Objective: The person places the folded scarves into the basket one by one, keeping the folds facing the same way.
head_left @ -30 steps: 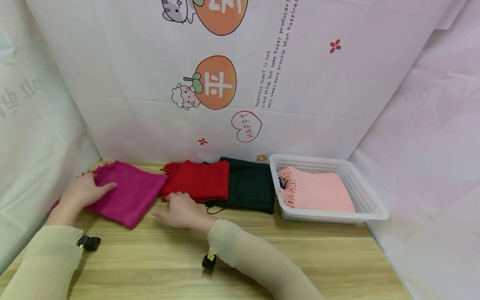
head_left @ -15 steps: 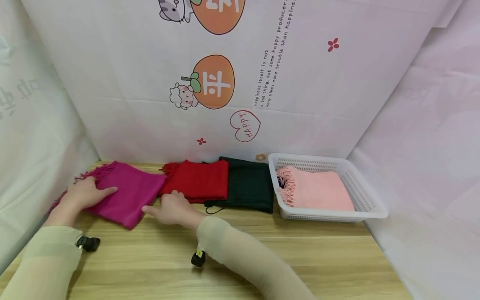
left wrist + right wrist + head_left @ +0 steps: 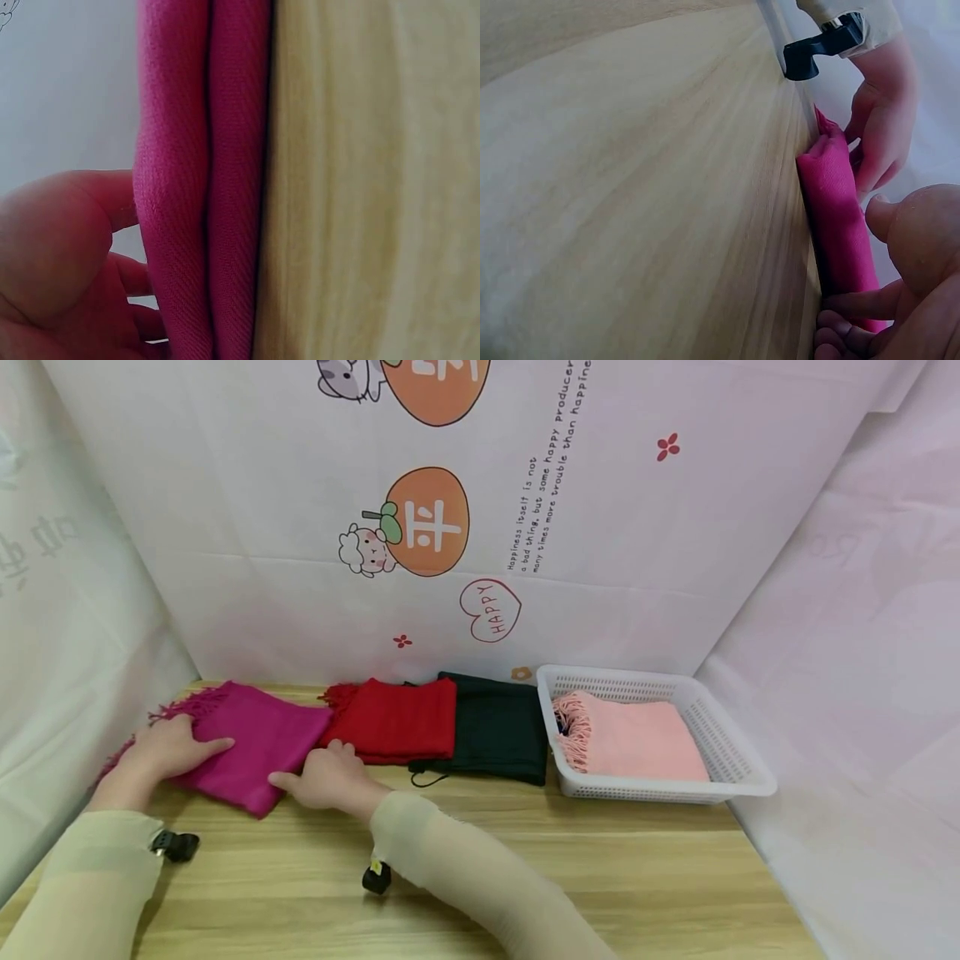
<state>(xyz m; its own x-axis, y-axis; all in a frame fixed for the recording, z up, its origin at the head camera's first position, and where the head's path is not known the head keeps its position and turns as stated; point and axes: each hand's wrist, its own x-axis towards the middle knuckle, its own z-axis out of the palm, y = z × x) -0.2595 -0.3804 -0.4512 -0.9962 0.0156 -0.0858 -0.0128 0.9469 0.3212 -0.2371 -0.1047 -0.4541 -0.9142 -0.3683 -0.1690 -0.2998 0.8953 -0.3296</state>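
A folded magenta scarf with a fringe lies on the table at the left in the head view. Across its fringed left side rests my left hand, thumb stretched over the cloth; the left wrist view shows its fingers against the upper fold. My right hand is at the scarf's near right edge, its thumb over the corner. From the right wrist view, the index finger touches the scarf's end, and the thumb is spread away from it. Some fingertips are hidden.
A folded red fringed scarf partly covers a dark green folded cloth with a black cord. To their right stands a white plastic basket holding a folded pink scarf. A white printed sheet rises behind the table.
My right hand has moved left from in front of the red scarf to the magenta scarf's corner. The left hand stays on the magenta scarf, almost still.
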